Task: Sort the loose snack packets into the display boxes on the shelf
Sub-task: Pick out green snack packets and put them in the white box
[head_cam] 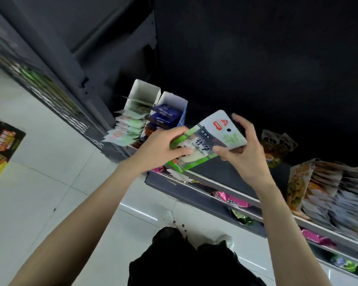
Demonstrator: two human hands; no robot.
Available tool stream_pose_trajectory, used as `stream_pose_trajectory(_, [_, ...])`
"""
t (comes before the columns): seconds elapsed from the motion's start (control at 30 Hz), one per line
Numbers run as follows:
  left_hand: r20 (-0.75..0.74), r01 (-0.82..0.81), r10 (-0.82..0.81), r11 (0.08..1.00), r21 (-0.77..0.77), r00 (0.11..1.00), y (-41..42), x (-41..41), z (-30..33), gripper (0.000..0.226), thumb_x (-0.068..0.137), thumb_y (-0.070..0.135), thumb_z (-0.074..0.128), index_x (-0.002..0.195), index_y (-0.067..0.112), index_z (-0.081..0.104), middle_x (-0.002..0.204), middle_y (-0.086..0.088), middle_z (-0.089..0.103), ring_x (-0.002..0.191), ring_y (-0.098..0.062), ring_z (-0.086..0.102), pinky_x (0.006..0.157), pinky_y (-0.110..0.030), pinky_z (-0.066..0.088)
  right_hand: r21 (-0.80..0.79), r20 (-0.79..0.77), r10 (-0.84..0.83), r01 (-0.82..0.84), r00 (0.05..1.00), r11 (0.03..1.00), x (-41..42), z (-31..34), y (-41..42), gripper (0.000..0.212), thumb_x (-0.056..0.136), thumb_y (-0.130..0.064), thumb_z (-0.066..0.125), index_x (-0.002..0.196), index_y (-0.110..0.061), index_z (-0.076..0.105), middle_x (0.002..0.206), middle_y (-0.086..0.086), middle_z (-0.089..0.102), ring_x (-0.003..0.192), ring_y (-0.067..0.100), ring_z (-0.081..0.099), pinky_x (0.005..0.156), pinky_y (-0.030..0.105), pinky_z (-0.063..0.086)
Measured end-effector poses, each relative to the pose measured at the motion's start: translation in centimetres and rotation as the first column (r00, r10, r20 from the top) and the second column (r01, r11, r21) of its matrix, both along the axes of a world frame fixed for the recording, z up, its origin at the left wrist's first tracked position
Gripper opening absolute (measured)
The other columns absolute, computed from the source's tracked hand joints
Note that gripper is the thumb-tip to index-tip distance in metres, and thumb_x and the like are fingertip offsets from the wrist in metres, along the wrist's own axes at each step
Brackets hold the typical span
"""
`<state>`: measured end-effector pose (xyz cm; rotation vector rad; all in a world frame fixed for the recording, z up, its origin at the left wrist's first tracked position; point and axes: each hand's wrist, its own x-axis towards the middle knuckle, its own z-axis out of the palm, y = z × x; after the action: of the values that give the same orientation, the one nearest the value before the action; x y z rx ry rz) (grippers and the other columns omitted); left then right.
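Observation:
Both hands hold a green and white snack packet [213, 137] with dark lettering, tilted above the shelf edge [225, 187]. My left hand [161, 148] grips its lower left end, thumb on the front. My right hand [244, 149] pinches its upper right end. Behind the packet stand two open white display boxes: the left box [142, 93] has pale green and white packets fanned out in front of it, the right box [175, 101] holds blue packets [163, 115].
Brown snack packets [277, 145] stand on the dark shelf to the right, and a row of upright packets [327, 188] fills the far right. Pink and green packets [232, 200] lie on the lower shelf. A yellow and black carton [0, 145] sits on the white tiled floor at left.

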<state>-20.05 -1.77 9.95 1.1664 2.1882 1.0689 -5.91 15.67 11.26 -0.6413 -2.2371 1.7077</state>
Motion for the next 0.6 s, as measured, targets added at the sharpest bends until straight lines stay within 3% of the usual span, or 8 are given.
stream_pose_trajectory(0.07, [-0.344,-0.004,0.018,0.999,0.042,0.939,-0.5,-1.8,0.8,0.032,0.083,0.046,0.062,0.104,0.022,0.059,0.073,0.006,0.063,0.063,-0.014,0.058,0.058,-0.031,0.047,0.091,-0.042,0.002,0.002,0.999,0.996,-1.5,0.9,-1.1,0.048,0.079,-0.015,0.074,0.119,-0.031,0.054,0.092,-0.017,0.068,0.08,0.009,0.068,0.059,0.019,0.055])
stream_pose_trajectory(0.13, [-0.514,-0.061,0.14,0.984,0.168,0.846,-0.6,-4.0,1.0,0.038,0.085,0.044,0.058,0.109,0.015,0.062,0.086,0.0,0.068,0.075,-0.016,0.062,0.066,-0.029,0.049,0.147,-0.169,-0.089,0.114,0.982,0.982,-3.7,1.2,-2.3,0.024,0.083,-0.015,0.071,0.105,-0.024,0.065,0.088,-0.007,0.071,0.076,0.009,0.069,0.059,0.025,0.057])
stream_pose_trajectory(0.23, [-0.552,-0.258,0.383,0.921,0.293,0.741,-1.5,-8.1,0.1,0.031,0.089,0.028,0.058,0.117,0.014,0.059,0.108,-0.002,0.065,0.098,-0.015,0.056,0.083,-0.026,0.042,0.115,-0.282,-0.274,0.316,0.919,0.942,-7.9,0.7,-3.2,0.011,0.085,-0.015,0.07,0.095,-0.02,0.07,0.077,-0.012,0.069,0.072,0.007,0.069,0.067,0.041,0.059])
stream_pose_trajectory(0.3, [-0.63,-0.368,0.379,0.917,0.156,0.678,-2.5,-10.6,-1.3,0.034,0.087,0.022,0.056,0.119,0.011,0.057,0.111,-0.008,0.062,0.103,-0.025,0.055,0.086,-0.034,0.043,0.083,-0.328,-0.35,0.396,0.877,0.914,-11.2,0.3,-3.5,0.009,0.084,-0.013,0.07,0.088,-0.021,0.07,0.073,-0.017,0.066,0.07,0.007,0.068,0.066,0.044,0.058])
stream_pose_trajectory(0.37, [-0.661,-0.384,0.25,0.921,-0.064,0.707,-3.4,-12.0,-3.0,0.038,0.085,0.019,0.058,0.122,0.01,0.057,0.117,-0.011,0.06,0.11,-0.03,0.053,0.091,-0.04,0.042,0.197,-0.372,-0.343,0.434,0.863,0.879,-14.2,0.0,-3.9,0.004,0.084,-0.014,0.069,0.08,-0.015,0.07,0.069,-0.012,0.065,0.064,0.009,0.065,0.06,0.041,0.055])
stream_pose_trajectory(0.47, [-0.655,-0.369,0.179,0.915,-0.164,0.734,-4.7,-12.6,-4.6,0.028,0.081,0.014,0.064,0.11,0.017,0.066,0.109,-0.004,0.066,0.104,-0.026,0.057,0.087,-0.037,0.044,0.352,-0.346,-0.288,0.408,0.893,0.842,-18.1,-1.3,-5.2,0.01,0.084,-0.013,0.068,0.083,-0.003,0.07,0.069,-0.002,0.065,0.058,-0.003,0.054,0.056,0.016,0.044])
stream_pose_trajectory(0.53, [-0.665,-0.38,0.206,0.916,-0.126,0.718,-5.5,-13.0,-5.2,0.025,0.074,0.006,0.071,0.095,0.019,0.071,0.096,-0.001,0.07,0.091,-0.025,0.061,0.077,-0.035,0.049,0.493,-0.315,-0.195,0.336,0.929,0.802,-20.0,-2.8,-6.1,0.01,0.082,-0.007,0.067,0.09,-0.004,0.072,0.074,0.003,0.071,0.06,0.0,0.058,0.056,0.019,0.047])
stream_pose_trajectory(0.6, [-0.643,-0.39,0.226,0.913,-0.122,0.732,-6.0,-13.3,-5.3,0.022,0.074,0.004,0.071,0.09,0.019,0.073,0.096,0.002,0.07,0.089,-0.024,0.061,0.073,-0.034,0.053,0.624,-0.234,-0.058,0.196,0.97,0.756,-21.3,-4.4,-6.6,0.02,0.081,-0.002,0.064,0.097,-0.009,0.073,0.079,0.006,0.073,0.067,0.016,0.067,0.06,0.029,0.055])
